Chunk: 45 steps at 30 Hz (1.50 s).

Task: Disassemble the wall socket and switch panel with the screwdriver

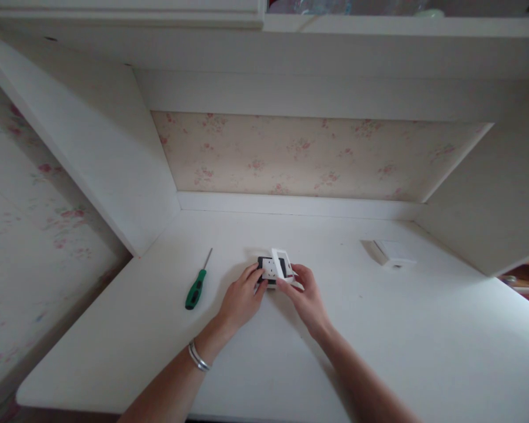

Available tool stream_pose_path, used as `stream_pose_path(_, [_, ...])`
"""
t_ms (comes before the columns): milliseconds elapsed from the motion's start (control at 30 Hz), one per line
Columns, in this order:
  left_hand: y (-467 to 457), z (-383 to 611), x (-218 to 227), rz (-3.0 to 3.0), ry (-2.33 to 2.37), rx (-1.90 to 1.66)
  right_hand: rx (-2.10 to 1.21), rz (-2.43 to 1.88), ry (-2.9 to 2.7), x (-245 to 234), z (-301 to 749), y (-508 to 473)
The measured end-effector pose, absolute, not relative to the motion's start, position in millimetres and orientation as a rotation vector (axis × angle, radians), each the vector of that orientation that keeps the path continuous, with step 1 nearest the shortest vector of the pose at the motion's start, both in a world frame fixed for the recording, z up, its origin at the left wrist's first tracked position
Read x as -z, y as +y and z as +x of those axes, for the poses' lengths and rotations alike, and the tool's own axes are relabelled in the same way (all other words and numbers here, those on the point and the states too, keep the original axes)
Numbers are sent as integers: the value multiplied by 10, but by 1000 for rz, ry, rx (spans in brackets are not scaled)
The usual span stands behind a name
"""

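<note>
A wall socket (268, 269) with a black back and a white face lies on the white desk (379, 341), near its middle. My left hand (241, 298) grips the socket's left side with curled fingers. My right hand (305, 296) pinches a white frame cover (283, 263), which stands tilted up off the socket's right side. A silver bangle sits on my left wrist.
A green-handled screwdriver (197, 286) lies left of my hands, its tip pointing away. A second white socket (392, 253) rests at the back right. White side panels, a flowered back wall and an overhead shelf enclose the desk.
</note>
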<state>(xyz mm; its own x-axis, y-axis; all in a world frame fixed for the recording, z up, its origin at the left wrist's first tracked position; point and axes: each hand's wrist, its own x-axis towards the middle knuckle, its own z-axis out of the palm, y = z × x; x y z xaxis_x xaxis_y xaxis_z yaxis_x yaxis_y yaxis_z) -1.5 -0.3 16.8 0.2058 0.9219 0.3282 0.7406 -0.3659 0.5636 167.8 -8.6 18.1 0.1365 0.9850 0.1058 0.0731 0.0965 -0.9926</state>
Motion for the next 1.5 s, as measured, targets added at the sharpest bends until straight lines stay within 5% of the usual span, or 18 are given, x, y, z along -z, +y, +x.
stream_pose_path(267, [-53,29,-312,1997,1442,-1180,-547,-1320,-1420,-135,1661,-103])
stream_pose_path(800, [105,-176,-444,1402,1364,-1270,-408,-1219,-1733,-152,1691,-175])
stream_pose_path(1500, [1622,-1859,-453,1060,2296,-934,-403,-1417,-1840,6,1721,-134])
